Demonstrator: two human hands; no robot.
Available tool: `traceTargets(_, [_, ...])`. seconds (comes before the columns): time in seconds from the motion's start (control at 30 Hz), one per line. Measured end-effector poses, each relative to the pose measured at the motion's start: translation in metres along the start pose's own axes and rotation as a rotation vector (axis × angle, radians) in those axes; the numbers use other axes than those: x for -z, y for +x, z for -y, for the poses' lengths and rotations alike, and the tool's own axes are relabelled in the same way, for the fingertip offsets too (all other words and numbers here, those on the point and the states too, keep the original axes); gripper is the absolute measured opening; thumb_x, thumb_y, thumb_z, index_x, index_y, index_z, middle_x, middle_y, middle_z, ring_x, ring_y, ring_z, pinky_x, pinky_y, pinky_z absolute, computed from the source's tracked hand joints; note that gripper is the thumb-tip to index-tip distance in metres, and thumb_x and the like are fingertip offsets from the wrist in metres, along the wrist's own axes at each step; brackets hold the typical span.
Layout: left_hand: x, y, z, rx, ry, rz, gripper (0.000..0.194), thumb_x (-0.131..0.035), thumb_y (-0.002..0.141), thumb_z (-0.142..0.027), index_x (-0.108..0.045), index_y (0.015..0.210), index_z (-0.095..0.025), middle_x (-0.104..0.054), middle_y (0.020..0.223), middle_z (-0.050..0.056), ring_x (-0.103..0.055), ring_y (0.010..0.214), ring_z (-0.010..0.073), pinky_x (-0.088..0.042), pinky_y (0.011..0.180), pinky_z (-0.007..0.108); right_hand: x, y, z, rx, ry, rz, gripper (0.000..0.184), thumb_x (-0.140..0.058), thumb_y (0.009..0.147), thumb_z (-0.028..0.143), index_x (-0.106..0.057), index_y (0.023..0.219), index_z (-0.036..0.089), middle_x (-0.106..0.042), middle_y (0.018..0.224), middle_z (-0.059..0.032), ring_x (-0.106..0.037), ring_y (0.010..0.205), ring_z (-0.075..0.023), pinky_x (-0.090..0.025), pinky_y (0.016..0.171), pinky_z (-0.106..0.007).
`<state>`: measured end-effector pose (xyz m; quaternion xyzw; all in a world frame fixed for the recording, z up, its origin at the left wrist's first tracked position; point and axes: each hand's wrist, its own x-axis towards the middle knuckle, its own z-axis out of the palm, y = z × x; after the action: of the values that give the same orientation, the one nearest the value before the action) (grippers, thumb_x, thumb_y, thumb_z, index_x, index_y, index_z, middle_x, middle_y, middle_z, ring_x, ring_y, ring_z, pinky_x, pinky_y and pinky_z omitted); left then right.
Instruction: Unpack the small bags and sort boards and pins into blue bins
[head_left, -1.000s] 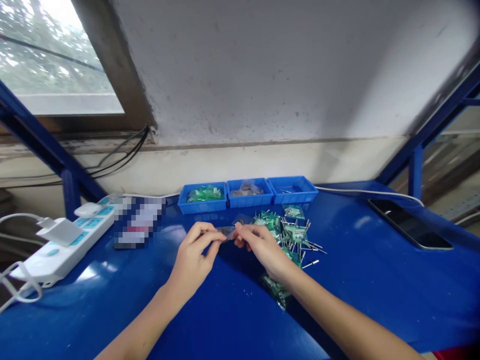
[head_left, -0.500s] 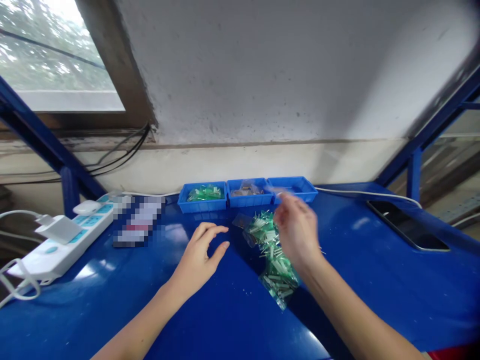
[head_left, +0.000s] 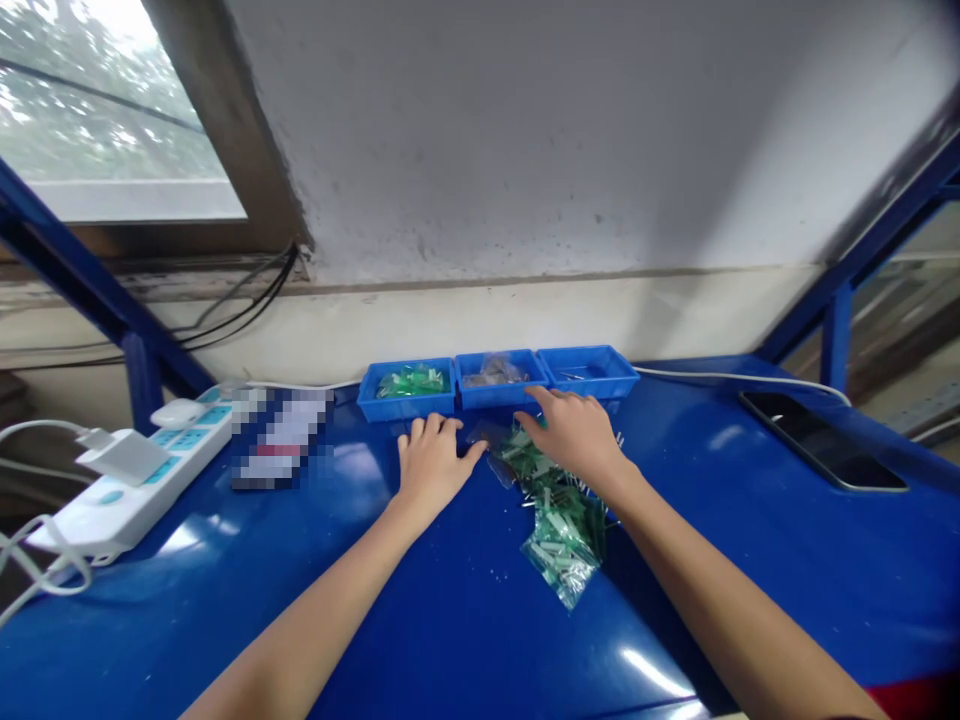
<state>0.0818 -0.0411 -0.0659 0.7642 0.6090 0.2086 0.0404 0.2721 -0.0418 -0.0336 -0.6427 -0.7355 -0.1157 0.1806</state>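
Note:
My left hand is low over the blue table, fingers apart, its thumb beside a small clear plastic bag with dark contents. Nothing shows in its grasp. My right hand reaches over the far end of a pile of green-and-white pieces, thumb and forefinger apart; its other fingers are partly hidden. Part of the pile lies in clear bags, and thin pale sticks jut from its sides. In front of the hands stand three blue bins: the left bin, middle bin and right bin.
Bagged green pieces fill the left bin, and a clear bag lies in the middle one. A white power strip with plugs and a blurred-out flat object are on the left. A black phone lies at right.
My right hand has drawn back from the right bin's front edge to the pile, its fingers now apart. My left hand has moved forward and right, towards the small bag.

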Motion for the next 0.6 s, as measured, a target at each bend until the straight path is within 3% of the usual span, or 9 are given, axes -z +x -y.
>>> traceTargets(0.2, [-0.007, 0.008, 0.005, 0.063, -0.156, 0.015, 0.011, -0.058, 0.079, -0.027, -0.067, 0.078, -0.021, -0.062, 0.09, 0.008, -0.051, 0.096, 0.0312, -0.039, 0.078, 0.043, -0.004, -0.014, 0.011, 0.03, 0.211, 0.13, 0.033, -0.045, 0.09, 0.037, -0.062, 0.11, 0.018, -0.068, 0.086, -0.0074, -0.061, 0.075, -0.0196, -0.037, 0.061, -0.027])
traceTargets(0.33, [-0.003, 0.005, 0.007, 0.017, -0.284, -0.013, 0.012, -0.053, 0.083, -0.023, -0.063, 0.078, -0.019, -0.063, 0.078, 0.002, -0.057, 0.077, 0.0187, -0.042, 0.069, 0.03, -0.003, -0.016, 0.022, 0.025, 0.392, 0.098, 0.03, -0.045, 0.089, 0.04, -0.066, 0.095, 0.018, -0.065, 0.072, -0.0053, -0.058, 0.07, -0.0185, -0.035, 0.059, -0.026])
traceTargets(0.47, [0.004, -0.007, 0.007, -0.05, -0.421, -0.09, 0.015, -0.042, 0.091, -0.025, -0.055, 0.088, -0.019, -0.059, 0.07, -0.002, -0.054, 0.06, 0.0108, -0.042, 0.059, 0.022, 0.0, -0.018, 0.032, -0.151, 0.812, 0.194, 0.047, -0.035, 0.091, 0.051, -0.064, 0.072, 0.018, -0.056, 0.056, -0.0008, -0.05, 0.052, -0.0132, -0.033, 0.053, -0.025])
traceTargets(0.6, [0.005, -0.016, 0.007, -0.239, -0.49, -0.153, 0.011, -0.046, 0.089, -0.022, -0.057, 0.087, -0.02, -0.063, 0.081, 0.001, -0.059, 0.073, 0.0137, -0.043, 0.066, 0.024, 0.001, -0.018, 0.037, -0.361, 1.225, 0.302, 0.041, -0.042, 0.084, 0.049, -0.061, 0.069, 0.016, -0.051, 0.052, 0.0016, -0.046, 0.047, -0.0105, -0.033, 0.049, -0.023])
